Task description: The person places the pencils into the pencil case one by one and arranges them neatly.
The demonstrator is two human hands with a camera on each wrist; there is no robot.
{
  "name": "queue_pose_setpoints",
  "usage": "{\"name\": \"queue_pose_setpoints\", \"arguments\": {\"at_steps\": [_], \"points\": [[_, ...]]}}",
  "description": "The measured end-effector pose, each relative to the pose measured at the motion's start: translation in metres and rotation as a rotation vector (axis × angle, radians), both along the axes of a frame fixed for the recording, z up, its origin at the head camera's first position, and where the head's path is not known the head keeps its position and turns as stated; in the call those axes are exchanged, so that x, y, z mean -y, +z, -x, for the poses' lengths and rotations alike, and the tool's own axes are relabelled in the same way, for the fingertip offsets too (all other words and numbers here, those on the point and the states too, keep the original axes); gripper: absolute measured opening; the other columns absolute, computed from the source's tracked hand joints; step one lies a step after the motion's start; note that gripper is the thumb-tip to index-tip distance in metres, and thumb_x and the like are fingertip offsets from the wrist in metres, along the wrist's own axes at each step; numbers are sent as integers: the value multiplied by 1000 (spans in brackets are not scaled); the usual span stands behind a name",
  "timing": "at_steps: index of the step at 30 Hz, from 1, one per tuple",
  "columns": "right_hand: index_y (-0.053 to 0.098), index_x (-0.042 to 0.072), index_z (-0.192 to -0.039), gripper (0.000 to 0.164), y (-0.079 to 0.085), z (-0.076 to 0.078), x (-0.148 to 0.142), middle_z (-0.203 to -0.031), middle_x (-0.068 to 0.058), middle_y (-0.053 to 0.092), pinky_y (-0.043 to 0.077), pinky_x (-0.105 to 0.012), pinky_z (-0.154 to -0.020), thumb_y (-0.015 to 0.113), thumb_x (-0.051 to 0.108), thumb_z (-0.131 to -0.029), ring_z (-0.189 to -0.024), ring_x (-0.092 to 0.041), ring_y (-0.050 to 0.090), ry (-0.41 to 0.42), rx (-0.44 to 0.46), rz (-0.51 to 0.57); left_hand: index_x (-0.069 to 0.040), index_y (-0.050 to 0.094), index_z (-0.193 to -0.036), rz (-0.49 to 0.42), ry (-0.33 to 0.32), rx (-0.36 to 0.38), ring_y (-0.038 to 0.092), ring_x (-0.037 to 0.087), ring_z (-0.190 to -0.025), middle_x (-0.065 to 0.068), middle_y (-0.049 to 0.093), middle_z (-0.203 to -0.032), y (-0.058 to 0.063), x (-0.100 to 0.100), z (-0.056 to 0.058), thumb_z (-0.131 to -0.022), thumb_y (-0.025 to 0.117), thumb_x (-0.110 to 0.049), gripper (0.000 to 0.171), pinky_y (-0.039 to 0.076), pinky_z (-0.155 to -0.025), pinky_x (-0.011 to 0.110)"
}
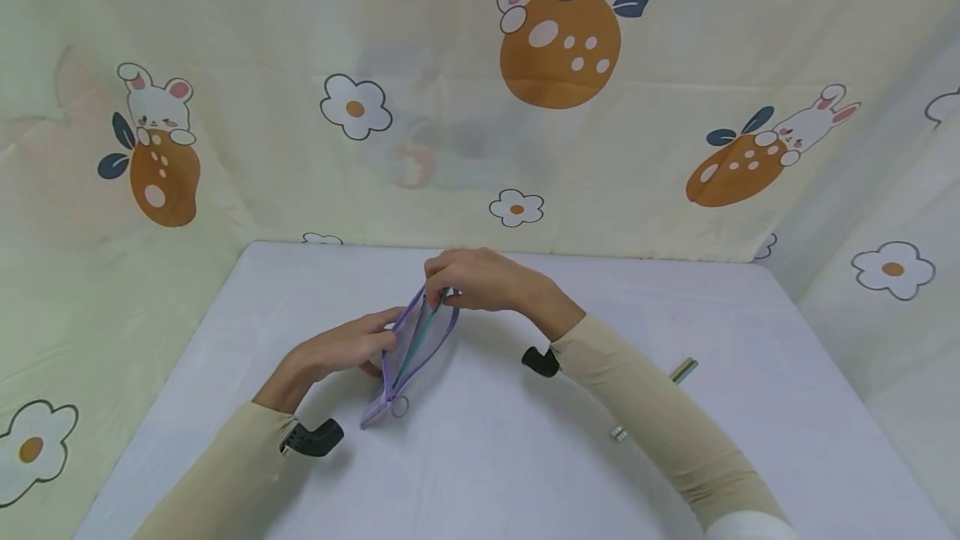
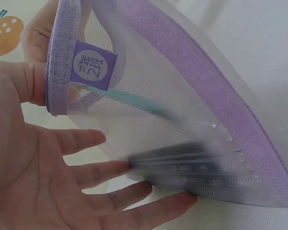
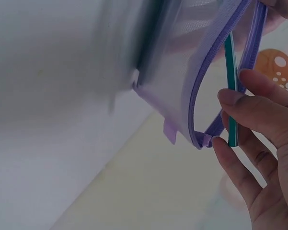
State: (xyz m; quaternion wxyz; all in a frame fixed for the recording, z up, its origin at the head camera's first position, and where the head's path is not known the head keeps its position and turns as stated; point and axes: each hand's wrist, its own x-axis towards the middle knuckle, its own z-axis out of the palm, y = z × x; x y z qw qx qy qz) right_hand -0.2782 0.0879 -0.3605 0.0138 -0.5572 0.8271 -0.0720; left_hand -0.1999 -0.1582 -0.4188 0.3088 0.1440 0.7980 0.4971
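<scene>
A mesh zip pouch [image 1: 377, 413] with purple trim is held up, mouth apart, near the middle of the white table. My left hand [image 1: 348, 346] holds its left side, thumb at the rim and fingers spread along the mesh [image 2: 158, 136]. Between thumb and fingertips, my right hand [image 1: 480, 280] pinches a slim teal stick [image 3: 231, 86], which slants down into the pouch's mouth. Its exact kind is unclear. Through the mesh, a dark blurred bundle [image 2: 196, 165] shows inside. A purple tag [image 2: 93, 65] with white lettering sits by the rim.
To the right, a small green-and-gold striped piece [image 1: 684, 370] lies partly behind the right sleeve [image 1: 637, 407]. A tiny silvery item [image 1: 618, 433] lies near that forearm. A patterned curtain [image 1: 420, 40] hangs behind the table [image 1: 480, 482].
</scene>
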Motion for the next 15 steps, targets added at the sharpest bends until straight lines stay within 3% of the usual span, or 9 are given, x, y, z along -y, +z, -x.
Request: {"name": "queue_pose_setpoints", "arguments": {"at_steps": [7, 15], "points": [[78, 25, -96, 15, -5, -3, 4, -101, 14, 64, 53, -22, -82, 79, 12, -88, -101, -7, 58, -2, -6, -9, -11, 18, -163, 12, 5, -5, 50, 37, -125, 19, 40, -153, 1, 0, -1, -96, 41, -19, 71, 57, -88, 50], [77, 26, -100, 20, -3, -4, -12, -107, 12, 67, 53, -24, -83, 79, 10, -87, -103, -9, 58, -45, -43, 72, -8, 18, -163, 35, 14, -30, 43, 41, -131, 20, 24, -164, 1, -3, 0, -96, 42, -18, 72, 57, -89, 53]]}}
